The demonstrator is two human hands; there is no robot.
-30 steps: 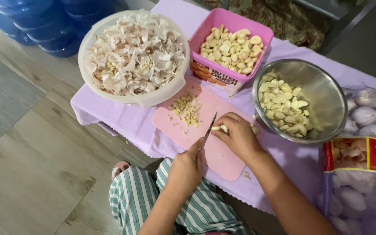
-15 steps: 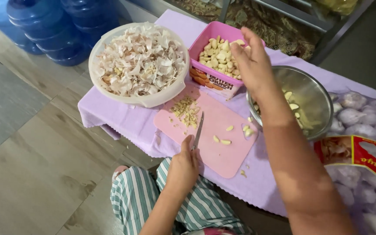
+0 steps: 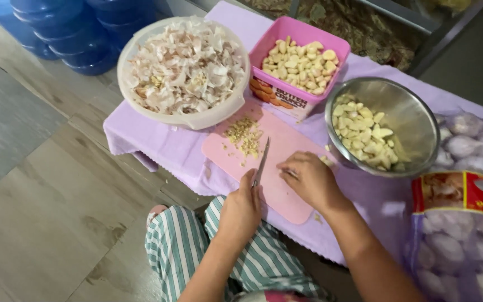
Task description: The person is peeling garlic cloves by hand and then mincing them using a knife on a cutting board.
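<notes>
A pink cutting board lies on the purple cloth, with a small heap of chopped garlic at its far left. My left hand grips a knife whose blade points away from me over the board. My right hand rests fingers-down on the board just right of the blade, covering garlic cloves; what lies under it is hidden. A pink tub of peeled cloves and a steel bowl of cloves stand beyond the board.
A large white bowl of garlic skins sits at the far left of the table. Mesh bags of whole garlic lie at the right. Blue water jugs stand on the wooden floor. My striped trousers show below.
My right hand came back from the pink tub down onto the cutting board beside the knife. The left hand with the knife stayed near the board's front edge.
</notes>
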